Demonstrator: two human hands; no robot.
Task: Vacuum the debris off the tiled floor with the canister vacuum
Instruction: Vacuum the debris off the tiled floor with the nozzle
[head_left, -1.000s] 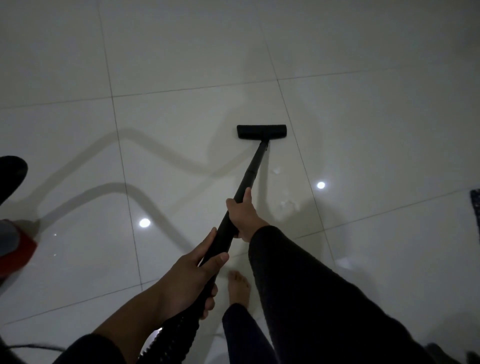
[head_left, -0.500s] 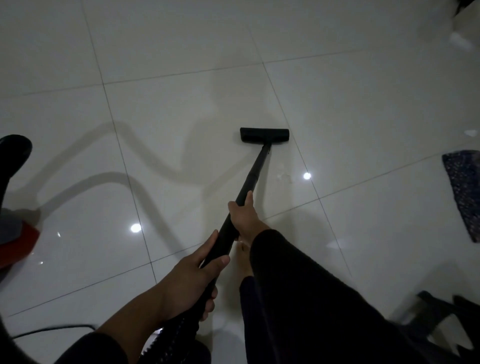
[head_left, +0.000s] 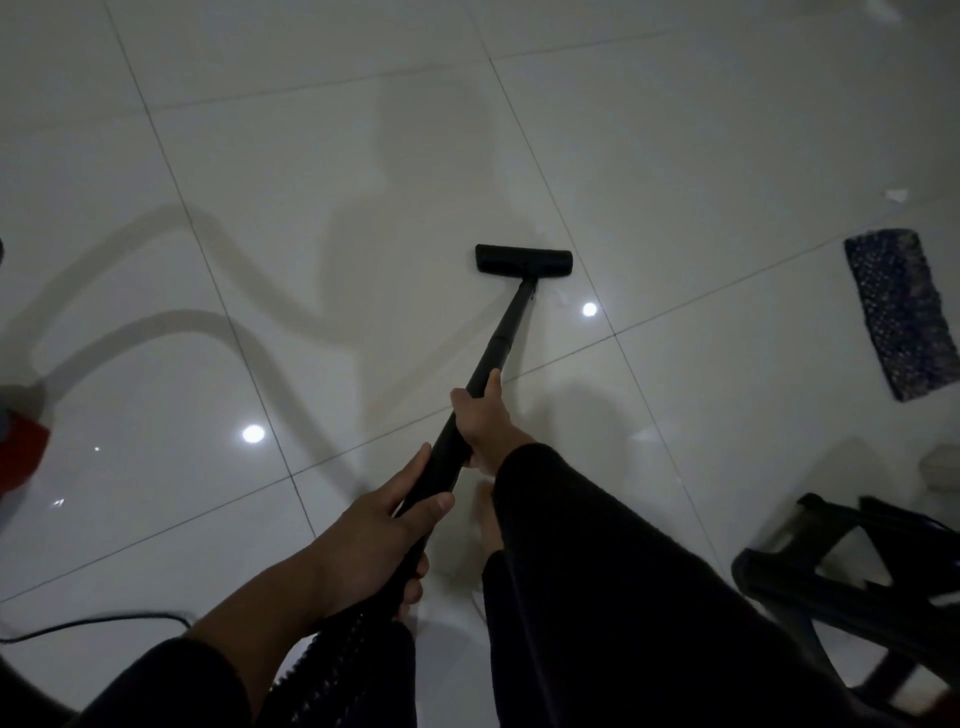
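Open tiled floor (head_left: 322, 156) is found ahead and left of the floor head (head_left: 523, 259). The right side is obstructed by a dark patterned mat (head_left: 901, 312), with a white scrap (head_left: 897, 195) beyond it. The near right is blocked by a black frame (head_left: 852, 587). A red canister (head_left: 21, 452) and a cord (head_left: 98, 622) are noted at the left edge.

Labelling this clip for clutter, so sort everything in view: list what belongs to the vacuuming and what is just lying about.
Part of the job:
- left hand and right hand, both gripping the black wand
- floor nozzle
- ribbed hose
- red canister at the left edge
- white scrap, possibly debris
- tiled floor

Lying about:
- speckled dark mat
- black frame object, lower right, unclear what it is
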